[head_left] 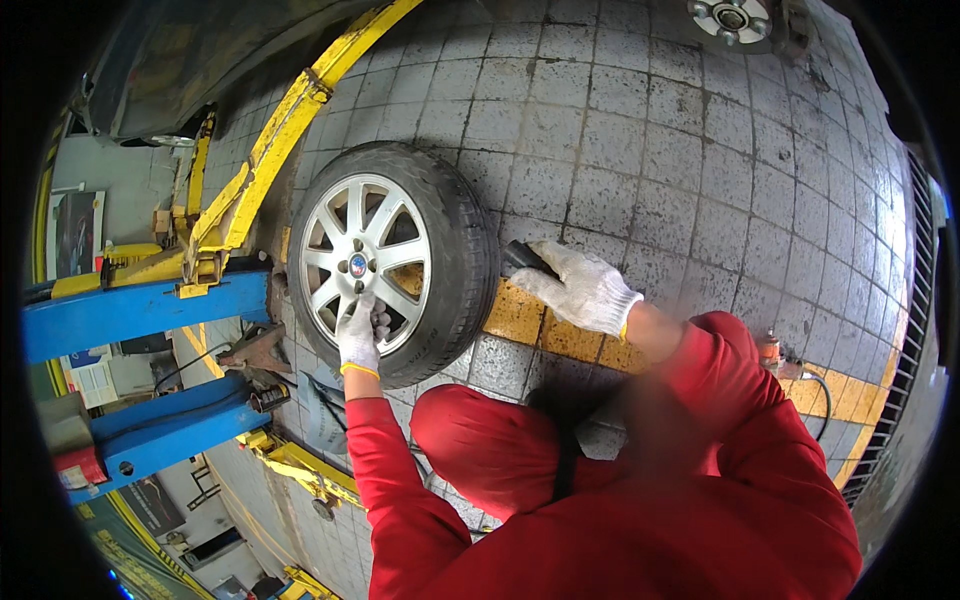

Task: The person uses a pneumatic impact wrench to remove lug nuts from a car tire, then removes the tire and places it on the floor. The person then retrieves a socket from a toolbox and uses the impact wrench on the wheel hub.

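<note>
A car wheel (pixel 370 237) with a silver multi-spoke rim and black tyre (pixel 462 240) stands in front of me on the tiled floor. My left hand (pixel 361 335), in a white knit glove, is at the rim just below the hub cap (pixel 358 264). Its fingers are curled together there; anything between them is hidden. My right hand (pixel 582 288), gloved too, is closed around a black object (pixel 531 258) beside the tyre tread. Its far end points toward the tyre; its kind is unclear.
Yellow lift arms (pixel 265 150) and blue lift beams (pixel 150 312) stand at the left, beneath a dark car body (pixel 200 70). A bare wheel hub (pixel 731 18) shows at the top right. An orange-and-grey tool (pixel 772 352) with a hose lies right, near a floor grate (pixel 897 330).
</note>
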A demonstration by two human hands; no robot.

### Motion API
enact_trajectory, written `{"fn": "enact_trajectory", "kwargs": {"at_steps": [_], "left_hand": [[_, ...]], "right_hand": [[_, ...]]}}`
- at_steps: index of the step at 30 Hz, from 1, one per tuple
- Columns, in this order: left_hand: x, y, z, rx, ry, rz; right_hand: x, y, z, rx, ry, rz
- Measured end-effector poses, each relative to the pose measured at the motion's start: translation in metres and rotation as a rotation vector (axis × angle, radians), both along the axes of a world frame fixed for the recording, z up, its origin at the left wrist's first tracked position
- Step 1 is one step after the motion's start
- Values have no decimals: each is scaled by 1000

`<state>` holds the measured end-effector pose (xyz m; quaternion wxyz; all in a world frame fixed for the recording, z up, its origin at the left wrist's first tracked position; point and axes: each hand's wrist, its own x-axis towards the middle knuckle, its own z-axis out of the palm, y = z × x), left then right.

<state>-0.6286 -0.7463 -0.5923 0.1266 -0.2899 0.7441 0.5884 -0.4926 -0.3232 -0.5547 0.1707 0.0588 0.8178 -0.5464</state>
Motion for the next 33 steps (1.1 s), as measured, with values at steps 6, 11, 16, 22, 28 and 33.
{"fn": "enact_trajectory", "kwargs": {"at_steps": [6, 11, 16, 22, 28, 33], "left_hand": [[10, -43, -83, -837, 156, -583], [17, 37, -56, -1243, 75, -657], [12, -22, -68, -1315, 209, -661], [19, 60, 10, -1047, 298, -702], [91, 222, 86, 337, 186, -570], [105, 257, 66, 580, -5, -267]], "right_hand": [[18, 25, 26, 123, 21, 46], [14, 29, -6, 64, 23, 61], [12, 9, -7, 24, 60, 120], [9, 12, 3, -11, 24, 138], [18, -9, -5, -227, 183, 45], [40, 19, 18, -311, 100, 289]]}}
